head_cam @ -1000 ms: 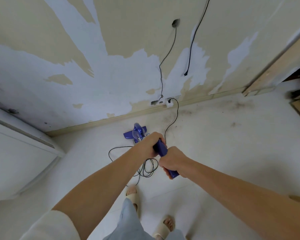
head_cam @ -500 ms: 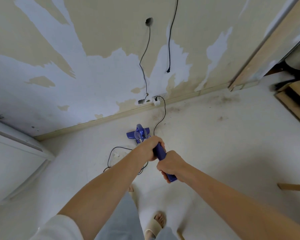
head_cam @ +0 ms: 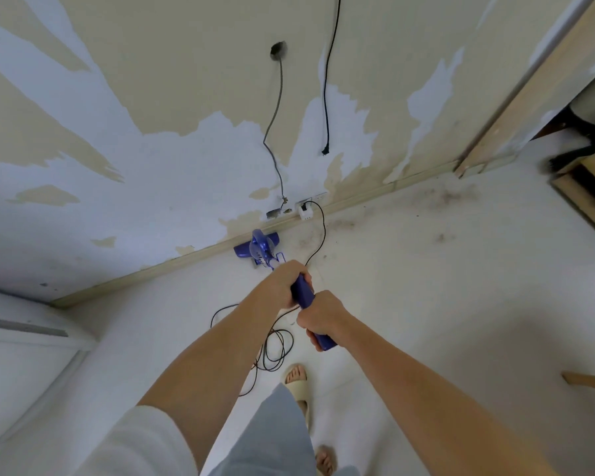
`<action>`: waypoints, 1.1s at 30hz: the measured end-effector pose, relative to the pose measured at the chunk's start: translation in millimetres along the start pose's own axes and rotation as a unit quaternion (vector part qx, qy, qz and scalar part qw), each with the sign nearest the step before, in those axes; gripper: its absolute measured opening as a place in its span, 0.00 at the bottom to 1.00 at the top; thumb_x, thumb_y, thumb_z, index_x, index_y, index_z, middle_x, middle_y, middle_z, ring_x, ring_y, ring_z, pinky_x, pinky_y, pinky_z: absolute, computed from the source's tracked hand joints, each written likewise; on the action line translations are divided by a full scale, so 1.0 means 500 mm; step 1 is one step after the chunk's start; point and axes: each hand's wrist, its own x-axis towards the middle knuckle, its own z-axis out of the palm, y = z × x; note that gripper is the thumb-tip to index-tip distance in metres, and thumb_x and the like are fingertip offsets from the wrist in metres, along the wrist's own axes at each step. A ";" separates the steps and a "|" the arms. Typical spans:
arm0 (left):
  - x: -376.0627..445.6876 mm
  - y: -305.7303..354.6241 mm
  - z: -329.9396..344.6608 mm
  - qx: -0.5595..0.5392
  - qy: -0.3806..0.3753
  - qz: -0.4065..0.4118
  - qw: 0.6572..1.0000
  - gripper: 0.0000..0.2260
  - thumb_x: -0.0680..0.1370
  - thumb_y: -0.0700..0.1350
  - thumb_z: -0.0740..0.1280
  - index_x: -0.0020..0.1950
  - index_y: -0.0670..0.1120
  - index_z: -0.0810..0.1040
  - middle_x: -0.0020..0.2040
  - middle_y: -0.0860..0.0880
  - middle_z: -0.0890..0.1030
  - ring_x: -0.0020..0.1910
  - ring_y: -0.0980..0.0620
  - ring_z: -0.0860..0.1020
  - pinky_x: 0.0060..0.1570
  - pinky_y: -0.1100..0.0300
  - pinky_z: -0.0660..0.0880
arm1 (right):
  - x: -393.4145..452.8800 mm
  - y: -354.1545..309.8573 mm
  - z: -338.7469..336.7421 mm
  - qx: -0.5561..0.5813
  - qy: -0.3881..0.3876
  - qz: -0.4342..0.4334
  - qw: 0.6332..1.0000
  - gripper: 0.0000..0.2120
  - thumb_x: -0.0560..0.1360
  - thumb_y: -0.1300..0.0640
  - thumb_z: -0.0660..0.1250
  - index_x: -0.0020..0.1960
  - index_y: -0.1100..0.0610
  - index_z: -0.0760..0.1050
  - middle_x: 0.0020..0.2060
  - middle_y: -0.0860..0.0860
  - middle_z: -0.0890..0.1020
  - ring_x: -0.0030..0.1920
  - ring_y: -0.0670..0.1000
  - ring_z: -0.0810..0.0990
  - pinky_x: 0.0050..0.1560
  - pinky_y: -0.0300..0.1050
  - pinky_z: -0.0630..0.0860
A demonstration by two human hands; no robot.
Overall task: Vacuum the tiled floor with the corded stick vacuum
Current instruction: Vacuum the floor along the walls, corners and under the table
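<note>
A blue corded stick vacuum (head_cam: 260,248) stands on the white tiled floor (head_cam: 426,304), its head right against the skirting board. My left hand (head_cam: 284,281) grips the upper part of the blue handle (head_cam: 304,293). My right hand (head_cam: 322,314) grips the handle lower down, near its end. The black cord (head_cam: 320,231) runs from a white plug (head_cam: 304,211) at the wall socket down past my hands. It lies in loose loops (head_cam: 272,348) on the floor by my feet.
Dust and dark dirt marks (head_cam: 440,197) lie along the skirting to the right. A doorway frame (head_cam: 529,87) and wooden boards (head_cam: 584,187) stand at the right. A white cabinet (head_cam: 21,355) fills the left. A wooden strip (head_cam: 588,380) lies at right.
The vacuum head has been pushed forward from the open floor up to the skirting board. Both hands stayed on the handle, and I stepped closer to the wall.
</note>
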 end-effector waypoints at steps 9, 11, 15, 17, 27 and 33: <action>0.034 0.182 -0.014 0.042 -0.007 -0.001 0.999 0.12 0.73 0.34 0.60 0.30 0.42 0.67 0.26 0.46 0.70 0.28 0.51 0.69 0.30 0.61 0.69 | 0.037 -0.177 -0.080 0.064 -0.037 -0.001 0.997 0.09 0.71 0.72 0.57 0.35 0.61 0.67 0.16 0.53 0.69 0.12 0.47 0.66 0.19 0.31 0.67; 0.033 0.199 -0.024 0.043 -0.015 0.004 0.999 0.13 0.74 0.34 0.60 0.29 0.43 0.67 0.24 0.47 0.70 0.28 0.51 0.68 0.31 0.61 0.69 | 0.037 -0.201 -0.084 0.075 -0.055 0.003 0.996 0.11 0.71 0.73 0.57 0.35 0.61 0.66 0.12 0.51 0.66 0.12 0.46 0.64 0.19 0.30 0.66; 0.032 0.216 -0.037 0.036 -0.008 0.003 0.999 0.12 0.74 0.34 0.61 0.30 0.43 0.68 0.23 0.47 0.71 0.28 0.51 0.69 0.33 0.61 0.69 | 0.043 -0.219 -0.080 0.074 -0.066 0.000 0.995 0.10 0.71 0.72 0.58 0.35 0.60 0.66 0.12 0.51 0.65 0.12 0.46 0.65 0.20 0.30 0.67; 0.028 0.200 -0.036 0.018 -0.006 0.004 1.000 0.12 0.74 0.34 0.61 0.31 0.43 0.67 0.23 0.47 0.70 0.28 0.51 0.69 0.33 0.61 0.69 | 0.041 -0.207 -0.075 0.067 -0.065 0.001 0.996 0.10 0.71 0.72 0.58 0.35 0.60 0.66 0.16 0.53 0.68 0.14 0.47 0.66 0.20 0.32 0.68; -0.027 0.023 0.037 -0.109 -0.012 -0.010 0.994 0.10 0.75 0.34 0.57 0.35 0.44 0.66 0.22 0.49 0.69 0.24 0.53 0.66 0.26 0.63 0.68 | -0.014 -0.029 -0.076 0.003 -0.071 0.001 0.997 0.06 0.71 0.67 0.62 0.47 0.61 0.68 0.30 0.54 0.72 0.25 0.49 0.71 0.26 0.39 0.71; -0.053 -0.023 0.100 -0.115 -0.016 -0.009 0.993 0.08 0.77 0.34 0.58 0.38 0.43 0.67 0.24 0.48 0.70 0.27 0.53 0.67 0.29 0.61 0.69 | -0.026 0.044 -0.109 -0.009 -0.084 0.007 0.996 0.10 0.71 0.64 0.65 0.51 0.61 0.68 0.37 0.56 0.74 0.32 0.51 0.73 0.33 0.44 0.73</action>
